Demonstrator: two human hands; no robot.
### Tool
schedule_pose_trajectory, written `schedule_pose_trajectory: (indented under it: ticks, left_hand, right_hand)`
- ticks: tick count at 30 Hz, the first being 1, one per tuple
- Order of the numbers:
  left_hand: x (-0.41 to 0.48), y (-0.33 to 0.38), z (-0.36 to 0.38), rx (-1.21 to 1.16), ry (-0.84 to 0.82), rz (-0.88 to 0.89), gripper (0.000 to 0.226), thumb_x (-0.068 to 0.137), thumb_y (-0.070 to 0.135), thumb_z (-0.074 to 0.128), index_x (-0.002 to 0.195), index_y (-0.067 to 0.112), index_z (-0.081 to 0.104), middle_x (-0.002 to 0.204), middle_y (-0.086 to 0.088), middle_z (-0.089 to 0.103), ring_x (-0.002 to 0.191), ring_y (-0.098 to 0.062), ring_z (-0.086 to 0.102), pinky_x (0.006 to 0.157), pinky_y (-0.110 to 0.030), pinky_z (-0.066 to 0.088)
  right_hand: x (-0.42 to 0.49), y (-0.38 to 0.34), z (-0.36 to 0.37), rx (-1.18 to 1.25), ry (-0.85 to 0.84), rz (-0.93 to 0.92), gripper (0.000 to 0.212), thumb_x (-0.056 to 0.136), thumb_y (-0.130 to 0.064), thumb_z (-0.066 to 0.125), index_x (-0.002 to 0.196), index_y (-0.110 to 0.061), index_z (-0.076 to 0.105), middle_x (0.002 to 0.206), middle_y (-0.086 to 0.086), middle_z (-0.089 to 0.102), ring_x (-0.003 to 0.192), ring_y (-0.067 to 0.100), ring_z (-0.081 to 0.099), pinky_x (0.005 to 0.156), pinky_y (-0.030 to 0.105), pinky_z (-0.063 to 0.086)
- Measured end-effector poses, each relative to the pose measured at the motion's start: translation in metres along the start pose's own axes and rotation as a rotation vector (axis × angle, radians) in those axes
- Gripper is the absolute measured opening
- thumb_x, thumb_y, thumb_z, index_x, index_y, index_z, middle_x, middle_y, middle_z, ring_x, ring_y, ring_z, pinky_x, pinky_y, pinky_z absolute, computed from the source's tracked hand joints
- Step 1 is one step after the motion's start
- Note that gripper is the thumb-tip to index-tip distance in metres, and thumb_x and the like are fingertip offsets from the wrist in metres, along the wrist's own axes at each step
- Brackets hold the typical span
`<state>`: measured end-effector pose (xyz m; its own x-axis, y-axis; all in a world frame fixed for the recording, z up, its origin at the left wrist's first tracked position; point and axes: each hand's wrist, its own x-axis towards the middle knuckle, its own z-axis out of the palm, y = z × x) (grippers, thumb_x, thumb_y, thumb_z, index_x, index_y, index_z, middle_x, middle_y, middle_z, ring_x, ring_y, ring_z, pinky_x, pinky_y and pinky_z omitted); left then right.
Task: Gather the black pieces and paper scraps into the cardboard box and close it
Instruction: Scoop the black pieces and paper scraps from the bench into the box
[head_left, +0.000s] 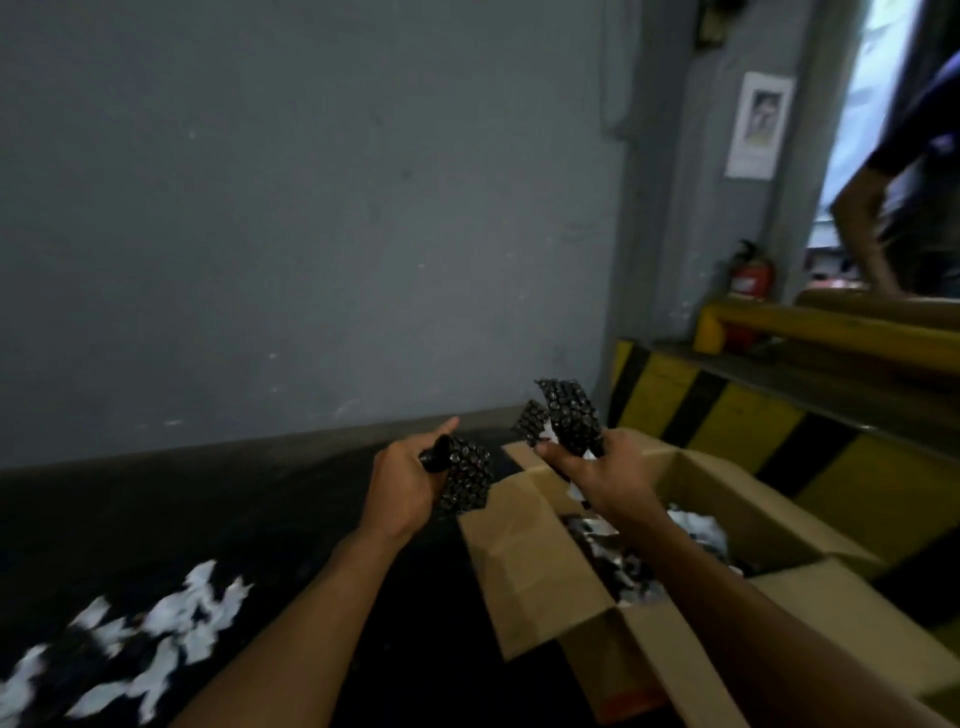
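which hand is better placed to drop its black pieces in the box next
Right, probably. The right hand holds its black pieces over the open cardboard box; the left hand grips its black piece beside it, outside the flap.

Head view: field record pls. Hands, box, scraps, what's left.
left hand: grips a black piece by the box's left flap
right hand: grips black pieces above the box
box: open, flaps out, black and white bits inside
scraps: white, on the dark floor, lower left
undone: scraps still out, box not closed
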<state>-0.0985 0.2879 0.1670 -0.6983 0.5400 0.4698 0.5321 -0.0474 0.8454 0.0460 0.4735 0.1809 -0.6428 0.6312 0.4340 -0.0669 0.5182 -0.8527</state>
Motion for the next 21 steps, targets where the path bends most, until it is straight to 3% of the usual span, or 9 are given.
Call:
schedule_pose_trajectory:
  ticks: [2,5,7,9,12,17,21]
  left_hand:
    - [0.012,0.010,0.040,0.009,-0.030,0.020,0.041,0.079,-0.002,0.071,0.116,0.016,0.068,0.120,-0.006,0.066,0.095,0.004,0.063,0.094,-0.023,0.048]
    - [0.028,0.026,0.099,0.045,-0.059,0.083,0.049,0.083,-0.004,0.067,0.122,0.023,0.057,0.109,0.005,0.067,0.082,0.020,0.057,0.087,-0.010,0.045]
    - [0.041,0.031,0.138,0.067,-0.054,0.097,0.049,0.083,-0.003,0.067,0.122,0.026,0.055,0.105,0.009,0.067,0.084,0.015,0.058,0.085,-0.008,0.044]
    - [0.053,0.034,0.179,0.086,-0.032,0.103,0.043,0.082,0.000,0.068,0.121,0.017,0.064,0.112,0.004,0.068,0.096,0.005,0.060,0.086,-0.011,0.044]
    - [0.069,0.033,0.233,0.075,0.014,0.069,0.036,0.081,0.001,0.069,0.116,0.008,0.068,0.117,-0.001,0.066,0.101,-0.001,0.059,0.078,-0.002,0.040]
    - [0.087,0.035,0.302,-0.002,0.063,-0.016,0.043,0.083,0.010,0.073,0.125,0.013,0.062,0.116,0.003,0.066,0.108,-0.010,0.061,0.097,-0.029,0.047]
    - [0.091,0.029,0.325,0.056,0.065,-0.047,0.043,0.084,0.008,0.070,0.126,0.007,0.060,0.126,0.000,0.060,0.116,-0.013,0.056,0.105,-0.032,0.042]
  right_hand:
    - [0.007,0.014,-0.036,-0.010,0.033,0.016,0.036,0.071,-0.044,0.081,0.090,-0.014,0.072,0.085,-0.002,0.073,0.080,0.010,0.067,0.068,0.029,0.053]
    - [0.019,0.033,-0.087,-0.003,0.056,0.015,0.023,0.074,-0.039,0.081,0.070,-0.023,0.065,0.069,-0.008,0.068,0.067,0.008,0.065,0.058,0.025,0.047]
    - [0.033,0.054,-0.117,0.010,0.077,0.039,0.026,0.073,-0.039,0.082,0.062,-0.026,0.062,0.063,-0.007,0.067,0.064,0.010,0.064,0.053,0.028,0.048]
    - [0.050,0.077,-0.145,0.041,0.094,0.078,0.029,0.068,-0.046,0.083,0.065,-0.023,0.065,0.069,-0.001,0.070,0.068,0.018,0.068,0.051,0.037,0.055]
    - [0.071,0.102,-0.178,0.038,0.066,0.067,0.030,0.069,-0.046,0.082,0.074,-0.019,0.069,0.076,0.000,0.072,0.074,0.017,0.070,0.065,0.048,0.058]
    - [0.105,0.131,-0.214,0.070,-0.008,0.036,0.014,0.076,-0.029,0.080,0.077,-0.018,0.071,0.076,-0.005,0.074,0.071,0.009,0.070,0.069,0.036,0.058]
    - [0.123,0.159,-0.214,0.117,-0.063,0.047,0.028,0.077,-0.028,0.080,0.082,-0.003,0.069,0.080,0.008,0.073,0.072,0.020,0.070,0.069,0.042,0.058]
